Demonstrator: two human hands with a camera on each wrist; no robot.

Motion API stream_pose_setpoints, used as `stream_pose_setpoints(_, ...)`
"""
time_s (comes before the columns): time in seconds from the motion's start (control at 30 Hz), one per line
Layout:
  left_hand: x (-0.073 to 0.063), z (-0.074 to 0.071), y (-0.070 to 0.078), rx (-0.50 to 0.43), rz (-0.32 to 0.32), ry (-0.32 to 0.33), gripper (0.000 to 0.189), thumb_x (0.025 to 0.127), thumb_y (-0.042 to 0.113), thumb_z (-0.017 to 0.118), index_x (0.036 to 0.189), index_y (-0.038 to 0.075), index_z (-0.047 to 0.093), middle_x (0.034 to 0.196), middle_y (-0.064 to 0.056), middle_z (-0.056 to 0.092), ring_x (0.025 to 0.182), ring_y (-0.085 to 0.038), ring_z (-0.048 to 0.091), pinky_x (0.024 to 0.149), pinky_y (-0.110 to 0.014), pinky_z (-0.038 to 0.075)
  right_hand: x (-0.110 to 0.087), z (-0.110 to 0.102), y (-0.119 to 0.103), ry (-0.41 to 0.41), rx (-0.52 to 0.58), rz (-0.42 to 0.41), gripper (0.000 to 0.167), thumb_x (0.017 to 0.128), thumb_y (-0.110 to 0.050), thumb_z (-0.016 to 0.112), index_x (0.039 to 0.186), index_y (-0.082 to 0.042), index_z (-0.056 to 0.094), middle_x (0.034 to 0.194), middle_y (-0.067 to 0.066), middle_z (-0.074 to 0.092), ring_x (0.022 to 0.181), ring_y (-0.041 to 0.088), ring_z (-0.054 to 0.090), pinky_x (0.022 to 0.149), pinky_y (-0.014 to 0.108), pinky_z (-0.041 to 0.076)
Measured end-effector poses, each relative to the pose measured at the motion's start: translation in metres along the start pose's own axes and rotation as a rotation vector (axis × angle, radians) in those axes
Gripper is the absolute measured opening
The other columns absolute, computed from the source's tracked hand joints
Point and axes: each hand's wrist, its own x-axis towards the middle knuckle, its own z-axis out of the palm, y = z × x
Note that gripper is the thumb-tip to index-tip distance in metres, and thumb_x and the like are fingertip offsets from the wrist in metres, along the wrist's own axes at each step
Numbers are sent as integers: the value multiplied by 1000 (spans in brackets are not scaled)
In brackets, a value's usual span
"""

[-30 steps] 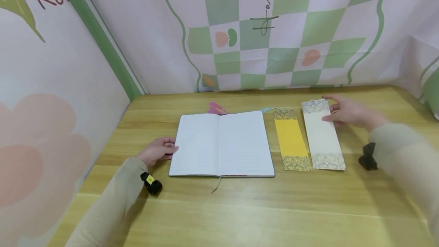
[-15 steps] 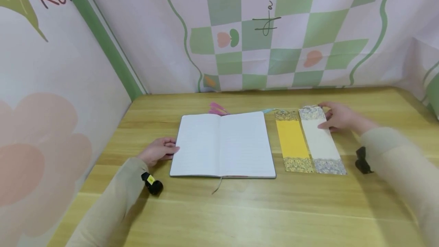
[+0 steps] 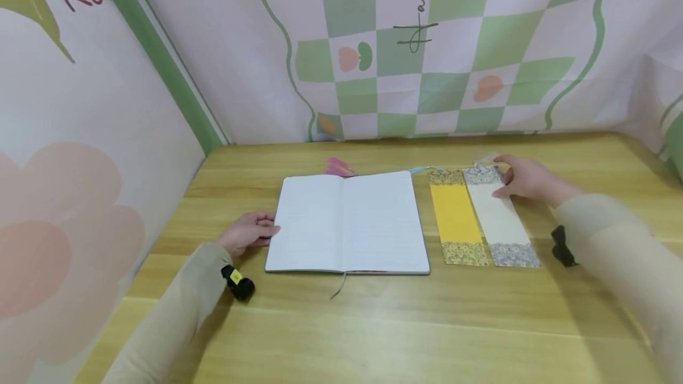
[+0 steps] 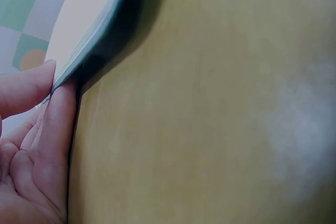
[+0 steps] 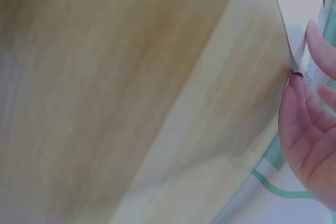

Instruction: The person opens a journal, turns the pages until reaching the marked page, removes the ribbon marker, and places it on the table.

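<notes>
An open notebook [image 3: 384, 218] with blank lined pages lies on the wooden table. My left hand [image 3: 245, 233] pinches its left edge; the left wrist view shows the thumb on the pages and a finger under the dark cover [image 4: 102, 56]. To the right of the notebook lies a yellow bookmark [image 3: 456, 212] with lace-patterned ends. Beside it is a white bookmark [image 3: 498, 212] of similar pattern, slightly tilted. My right hand [image 3: 528, 181] pinches the white bookmark's right edge near its far end, also visible in the right wrist view.
A pink tassel [image 3: 338, 166] sticks out behind the notebook, and a light blue tassel [image 3: 418, 169] lies by the yellow bookmark's far end. A thin ribbon [image 3: 340, 286] hangs from the notebook's near edge. Patterned cloth [image 3: 240, 76] rises behind the table [image 3: 373, 325].
My right hand has moved left with the white bookmark, which now lies closer to the yellow one. The left hand still holds the notebook's edge in the same place.
</notes>
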Motion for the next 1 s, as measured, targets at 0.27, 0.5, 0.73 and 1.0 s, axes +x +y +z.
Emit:
stream_pose_setpoints(0.27,-3,2,2,-4,7,0,48,93,9,59,136,-3,40,127,-19,54,89,-11,58,76,-21,54,0,-2,-5,4,-16,23,86,77,-21,76,136,17,26,98,30,59,87,40,58,83,59,45)
stream_pose_setpoints(0.5,-5,2,2,9,21,-6,51,94,10,58,138,-4,38,132,-21,51,94,-12,57,76,-20,53,1,7,-31,73,-13,-17,69,85,-22,67,133,15,34,102,32,57,88,39,58,76,53,50)
stream_pose_setpoints(0.73,-4,2,0,13,24,-8,50,94,10,58,138,-4,38,133,-22,50,96,-13,57,76,-21,53,0,28,-80,110,-55,-137,57,84,-17,67,128,12,44,98,24,62,78,26,60,67,41,53)
stream_pose_setpoints(1.0,-5,0,1,7,28,-27,51,95,10,57,139,-5,36,135,-22,47,94,-11,56,77,-21,53,2,48,-121,100,15,-222,55,86,-18,68,129,8,48,99,20,62,77,23,62,68,39,52)
